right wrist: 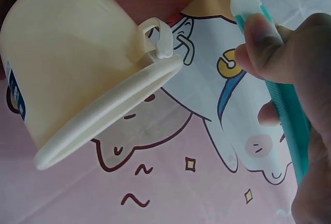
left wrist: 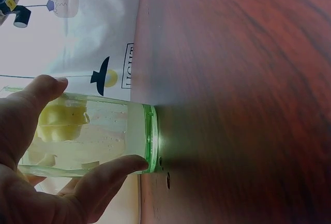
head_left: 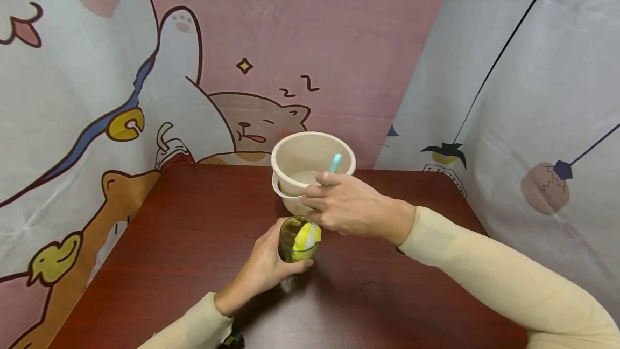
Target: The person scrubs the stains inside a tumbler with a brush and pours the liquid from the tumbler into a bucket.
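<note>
My left hand (head_left: 266, 263) grips a green-tinted drinking glass (left wrist: 111, 136), its thumb and fingers spread round the sides. The glass tilts a little in the head view, its base close to the tabletop in the left wrist view. My right hand (head_left: 349, 204) holds a bottle brush by its teal handle (right wrist: 289, 115), above and to the right of the glass. The yellow and white sponge head (head_left: 307, 237) of the brush sits inside the glass near the mouth. In the left wrist view the yellow sponge (left wrist: 62, 121) shows through the glass wall.
A cream plastic bucket (head_left: 286, 158) with a carrying handle (right wrist: 164, 40) stands just behind the hands, partly covered by the right hand. The dark red-brown table (head_left: 203, 230) meets printed cartoon cloth (head_left: 339, 42) at the back and sides.
</note>
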A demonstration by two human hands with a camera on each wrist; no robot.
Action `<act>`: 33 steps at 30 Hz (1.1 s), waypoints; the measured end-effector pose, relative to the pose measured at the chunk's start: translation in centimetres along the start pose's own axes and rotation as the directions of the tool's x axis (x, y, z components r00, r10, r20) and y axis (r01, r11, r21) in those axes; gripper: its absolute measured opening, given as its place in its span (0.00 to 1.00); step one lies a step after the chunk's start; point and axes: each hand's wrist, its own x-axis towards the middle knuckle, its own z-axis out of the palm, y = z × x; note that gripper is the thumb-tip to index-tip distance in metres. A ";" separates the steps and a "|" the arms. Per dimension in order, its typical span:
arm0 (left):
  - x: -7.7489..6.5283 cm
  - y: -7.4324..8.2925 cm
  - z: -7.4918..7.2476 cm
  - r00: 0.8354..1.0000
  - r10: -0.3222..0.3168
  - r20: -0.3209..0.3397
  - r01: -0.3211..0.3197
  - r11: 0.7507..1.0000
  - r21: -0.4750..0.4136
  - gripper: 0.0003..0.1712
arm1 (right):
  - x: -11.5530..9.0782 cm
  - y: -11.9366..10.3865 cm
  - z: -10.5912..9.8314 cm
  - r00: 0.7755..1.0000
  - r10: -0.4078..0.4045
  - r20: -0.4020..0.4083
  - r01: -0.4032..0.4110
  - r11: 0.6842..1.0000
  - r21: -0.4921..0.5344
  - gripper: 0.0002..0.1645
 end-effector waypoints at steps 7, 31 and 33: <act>0.0 0.1 -0.1 1.000 -0.005 0.005 0.005 1.000 -0.002 0.52 | -0.7 -0.3 0.1 0.997 0.066 0.028 -0.068 0.994 0.089 0.21; 0.1 -0.1 0.1 1.000 -0.011 0.011 0.011 1.000 0.005 0.52 | -0.3 -3.0 1.9 0.950 0.156 -0.271 -0.155 0.988 0.025 0.17; 0.1 -0.1 0.1 1.000 -0.010 0.012 0.010 1.000 0.009 0.52 | -0.2 -3.1 2.0 0.949 0.147 -0.278 -0.152 0.988 0.003 0.17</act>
